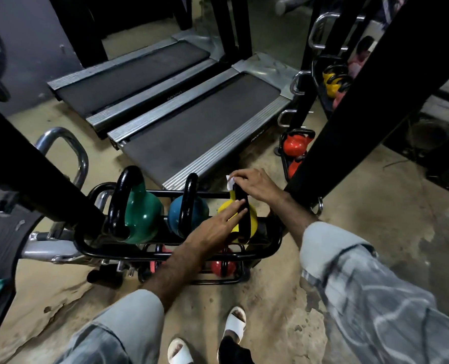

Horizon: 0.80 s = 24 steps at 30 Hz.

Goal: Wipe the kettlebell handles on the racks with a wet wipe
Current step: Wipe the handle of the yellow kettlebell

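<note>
White slides (234, 327) stand on worn, perhaps concrete, floor (283, 311) before treadmills (191, 119).

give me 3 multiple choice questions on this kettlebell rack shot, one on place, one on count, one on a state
1. Where on the top shelf of the rack is the yellow kettlebell?
A. right end
B. middle
C. left end

2. How many kettlebells sit on the top shelf?
A. two
B. three
C. five

3. What is the right hand doing?
A. hanging idle
B. gripping the teal kettlebell
C. pressing a white wipe on the yellow kettlebell's handle

Key: 1 A, it sits right of the blue kettlebell. 2 B, green kettlebell, blue, yellow. 3 C, the wipe shows under its fingers at the handle top, while the left hand touches the handle lower down.
</note>
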Motion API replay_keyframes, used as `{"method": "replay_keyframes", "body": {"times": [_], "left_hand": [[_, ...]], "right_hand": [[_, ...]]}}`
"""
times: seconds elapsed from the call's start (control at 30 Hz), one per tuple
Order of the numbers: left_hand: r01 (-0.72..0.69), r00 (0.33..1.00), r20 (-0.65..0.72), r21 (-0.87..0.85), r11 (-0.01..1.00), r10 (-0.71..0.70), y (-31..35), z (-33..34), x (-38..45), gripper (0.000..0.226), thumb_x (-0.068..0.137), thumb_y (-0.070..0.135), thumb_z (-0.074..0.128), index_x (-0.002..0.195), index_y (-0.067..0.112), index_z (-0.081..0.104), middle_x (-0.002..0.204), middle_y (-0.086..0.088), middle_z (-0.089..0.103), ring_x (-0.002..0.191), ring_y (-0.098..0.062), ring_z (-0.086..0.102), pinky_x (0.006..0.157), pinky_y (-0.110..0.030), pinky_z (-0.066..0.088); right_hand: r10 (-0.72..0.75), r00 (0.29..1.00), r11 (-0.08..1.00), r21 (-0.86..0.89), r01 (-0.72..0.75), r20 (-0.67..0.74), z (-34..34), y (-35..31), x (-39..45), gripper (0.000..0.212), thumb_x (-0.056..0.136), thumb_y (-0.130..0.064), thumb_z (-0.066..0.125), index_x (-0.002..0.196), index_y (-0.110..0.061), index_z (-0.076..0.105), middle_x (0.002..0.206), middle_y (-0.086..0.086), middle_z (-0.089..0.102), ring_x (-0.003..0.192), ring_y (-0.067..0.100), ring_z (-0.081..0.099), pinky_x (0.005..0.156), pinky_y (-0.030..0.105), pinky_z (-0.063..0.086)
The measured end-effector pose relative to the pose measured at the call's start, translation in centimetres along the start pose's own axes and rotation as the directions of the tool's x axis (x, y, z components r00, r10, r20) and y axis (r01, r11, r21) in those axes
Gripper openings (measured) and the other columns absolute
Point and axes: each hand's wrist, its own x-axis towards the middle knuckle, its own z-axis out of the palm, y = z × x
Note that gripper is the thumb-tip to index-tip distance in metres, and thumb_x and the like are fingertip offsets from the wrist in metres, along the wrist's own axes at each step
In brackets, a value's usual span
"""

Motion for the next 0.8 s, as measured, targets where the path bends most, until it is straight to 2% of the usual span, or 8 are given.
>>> {"method": "replay_keyframes", "body": {"times": [0.1,0.2,0.3,0.43,0.5,0.6,0.67,0.8], "left_hand": [[-0.043,0.999,0.01,0.043,0.998,0.042,-0.3,-0.9,0.6,0.065,0.094,0.025,0.055,0.149,0.014,0.022,0.159,-0.003,0.005,0.146,-0.013,-0.004,0.116,-0.031,0.024],[-0.032,0.999,0.035,0.034,0.999,0.031,-0.2,-1.5,1.8,0.063,0.094,0.023,0.055,0.148,0.011,0.025,0.159,-0.004,0.011,0.147,-0.015,0.001,0.12,-0.033,0.016],[-0.007,0.999,0.044,0.018,1.0,0.006,-0.1,-1.9,2.8,0.061,0.092,0.022,0.057,0.146,0.008,0.03,0.157,-0.009,0.017,0.147,-0.017,0.003,0.12,-0.028,0.009],[-0.002,0.999,0.047,0.032,0.999,0.001,-0.1,-2.2,3.2,0.06,0.092,0.022,0.059,0.145,0.01,0.033,0.156,-0.006,0.022,0.147,-0.016,0.008,0.115,-0.02,0.005],[-0.006,0.998,0.063,0.052,0.999,0.002,-0.1,-2.4,3.4,0.057,0.093,0.021,0.057,0.144,0.012,0.034,0.156,-0.004,0.023,0.146,-0.015,0.01,0.117,-0.025,0.011],[-0.018,0.998,0.064,0.045,0.999,0.015,0.1,-3.0,3.7,0.053,0.091,0.021,0.06,0.14,0.013,0.042,0.154,-0.003,0.03,0.145,-0.015,0.016,0.117,-0.032,0.025],[-0.004,0.997,0.08,0.036,0.999,0.001,0.2,-3.3,3.9,0.054,0.09,0.021,0.062,0.139,0.014,0.043,0.153,-0.002,0.032,0.145,-0.015,0.015,0.115,-0.03,0.025],[0.001,0.997,0.073,0.016,1.0,-0.002,-0.1,-3.5,4.4,0.053,0.086,0.021,0.065,0.136,0.017,0.049,0.151,0.002,0.036,0.145,-0.012,0.017,0.113,-0.033,0.032]], "right_hand": [[0.104,0.994,0.989,0.104,-0.107,0.026,-0.1,0.4,0.9,0.021,0.086,-0.031,0.056,0.093,-0.03,0.076,0.099,-0.013,0.074,0.099,0.003,0.064,0.087,0.021,0.051],[0.115,0.993,0.983,0.146,-0.111,-0.016,-0.2,0.4,0.0,0.021,0.086,-0.027,0.056,0.092,-0.029,0.076,0.098,-0.015,0.073,0.094,-0.001,0.063,0.07,0.008,0.043],[0.036,0.999,0.995,0.09,-0.034,-0.03,-0.1,0.2,-0.6,0.026,0.087,-0.021,0.051,0.092,-0.028,0.076,0.1,-0.013,0.072,0.094,0.0,0.062,0.069,0.004,0.04],[0.074,0.992,0.997,-0.021,-0.072,0.099,-0.6,-0.6,1.6,0.029,0.086,-0.02,0.048,0.093,-0.024,0.076,0.098,-0.007,0.073,0.096,0.008,0.062,0.083,0.021,0.05],[0.14,0.979,0.989,-0.065,-0.132,0.147,-0.4,-0.7,2.5,0.032,0.085,-0.024,0.045,0.087,-0.027,0.076,0.099,-0.007,0.072,0.101,0.012,0.057,0.091,0.031,0.048],[0.315,0.944,0.924,0.196,-0.328,0.094,0.2,-0.1,2.5,0.024,0.079,-0.023,0.054,0.073,-0.024,0.077,0.081,-0.008,0.073,0.096,0.017,0.065,0.077,0.028,0.054],[0.436,0.899,0.842,0.338,-0.421,0.034,0.5,0.3,2.0,0.019,0.078,-0.028,0.063,0.083,-0.017,0.078,0.084,-0.002,0.073,0.091,0.021,0.068,0.073,0.028,0.056],[0.667,0.744,0.66,0.493,-0.567,-0.038,1.5,0.4,1.0,0.036,0.078,-0.039,0.073,0.092,-0.006,0.073,0.091,0.006,0.072,0.082,0.024,0.07,0.059,0.026,0.053]]}}
